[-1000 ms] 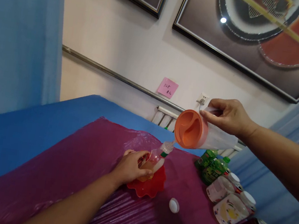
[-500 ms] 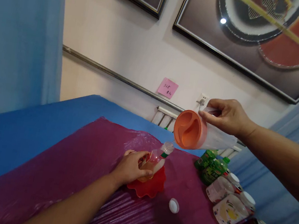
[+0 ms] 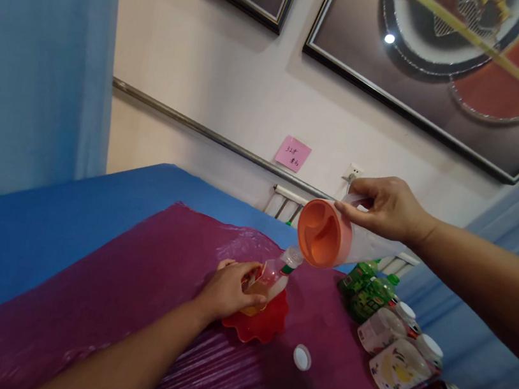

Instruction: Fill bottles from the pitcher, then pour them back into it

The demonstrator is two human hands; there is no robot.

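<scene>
Fingers of the left hand (image 3: 227, 290) clamp a small bottle (image 3: 271, 278), tilting it over a red dish (image 3: 265, 325) on the desk, presumably as a spill guard. Right hand (image 3: 386, 207) fingers grip the tipped jug (image 3: 338, 236), its spout just above the bottle's mouth.

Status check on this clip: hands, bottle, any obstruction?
Left hand grips tilted bottle over red dish. Right hand tips orange-lidded pitcher at its mouth. Nothing between them.

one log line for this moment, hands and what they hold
left hand: holds small bottle over red dish | right hand: tips pitcher at bottle mouth | white cap: on sheet
</scene>
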